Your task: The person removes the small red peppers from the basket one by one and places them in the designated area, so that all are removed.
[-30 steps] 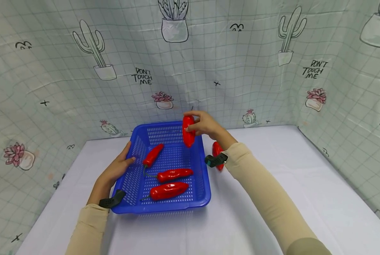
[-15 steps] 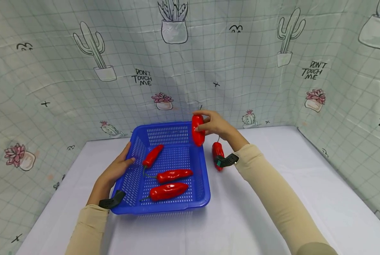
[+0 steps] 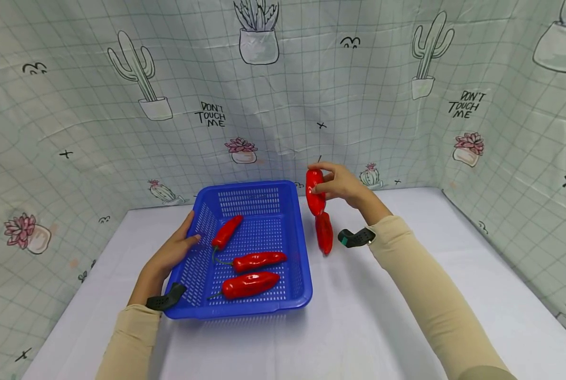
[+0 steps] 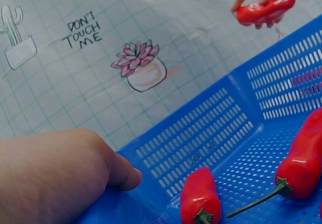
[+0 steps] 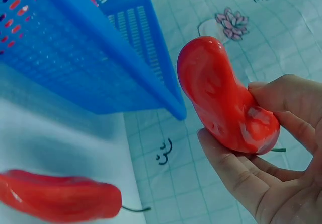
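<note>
In the head view a blue perforated plastic basket point(image 3: 250, 313) stands on the table, with several red chili peppers inside, one of them a glossy pepper point(image 3: 251, 285) near the front. My left hand point(image 3: 172, 252) grips the basket's left rim, thumb over the inner side. Beyond the right rim, my right hand point(image 3: 341, 184) holds up a red chili pepper point(image 5: 214, 93), pinched between thumb and fingers with its tip hanging down. Just below it, another chili pepper point(image 3: 324, 235) lies on the table, right of the basket.
A white cloth covers the table point(image 3: 387, 295). Behind and on both sides hangs a grid-patterned curtain point(image 3: 283, 105) with cactus drawings, close beyond the basket's far rim.
My right hand has carried the chili pepper rightward, from over the basket's far right corner to outside its rim. The pepper on the table is now less covered. My left hand stays put.
</note>
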`<state>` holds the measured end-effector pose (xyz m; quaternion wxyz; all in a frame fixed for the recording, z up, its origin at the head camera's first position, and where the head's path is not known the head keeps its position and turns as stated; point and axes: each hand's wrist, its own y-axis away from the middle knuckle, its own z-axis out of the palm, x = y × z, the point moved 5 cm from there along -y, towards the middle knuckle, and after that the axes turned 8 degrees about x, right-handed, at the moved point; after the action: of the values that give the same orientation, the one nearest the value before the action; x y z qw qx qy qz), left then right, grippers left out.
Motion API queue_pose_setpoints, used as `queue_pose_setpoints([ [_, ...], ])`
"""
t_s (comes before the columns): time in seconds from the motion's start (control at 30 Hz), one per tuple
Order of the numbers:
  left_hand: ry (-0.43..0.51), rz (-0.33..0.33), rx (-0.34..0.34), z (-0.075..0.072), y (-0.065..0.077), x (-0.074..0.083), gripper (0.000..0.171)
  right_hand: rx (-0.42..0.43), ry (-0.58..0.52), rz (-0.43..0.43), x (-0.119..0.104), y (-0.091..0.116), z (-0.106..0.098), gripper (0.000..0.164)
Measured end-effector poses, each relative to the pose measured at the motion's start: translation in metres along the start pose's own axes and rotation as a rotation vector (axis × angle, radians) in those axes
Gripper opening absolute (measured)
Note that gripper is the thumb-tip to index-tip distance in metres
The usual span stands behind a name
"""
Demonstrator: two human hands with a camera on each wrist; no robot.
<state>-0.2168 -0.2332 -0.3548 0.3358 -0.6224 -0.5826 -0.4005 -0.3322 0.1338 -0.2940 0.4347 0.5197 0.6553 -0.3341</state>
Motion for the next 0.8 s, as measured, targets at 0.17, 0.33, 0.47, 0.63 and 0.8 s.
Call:
queue_pose_setpoints([
  [0.17, 0.002, 0.003, 0.0, 0.0, 0.001, 0.001, 0.074, 0.0, -0.001, 0.003, 0.008, 0.003, -0.008, 0.066],
  [0.33, -0.002, 0.0, 0.003, -0.001, 0.001, 0.001, 0.073, 0.003, 0.017, 0.017, 0.02, 0.006, -0.016, 0.065],
  [0.47, 0.005, 0.0, -0.002, -0.001, 0.001, 0.001, 0.073, 0.006, 0.035, 0.047, 0.033, 0.007, -0.021, 0.065],
  [0.63, 0.003, 0.002, 0.001, -0.002, 0.001, 0.003, 0.074, 0.003, 0.051, 0.057, 0.045, 0.009, -0.025, 0.063],
  [0.8, 0.006, -0.018, 0.0, -0.001, 0.002, 0.001, 0.073, -0.004, 0.087, 0.081, 0.064, 0.013, -0.025, 0.062],
])
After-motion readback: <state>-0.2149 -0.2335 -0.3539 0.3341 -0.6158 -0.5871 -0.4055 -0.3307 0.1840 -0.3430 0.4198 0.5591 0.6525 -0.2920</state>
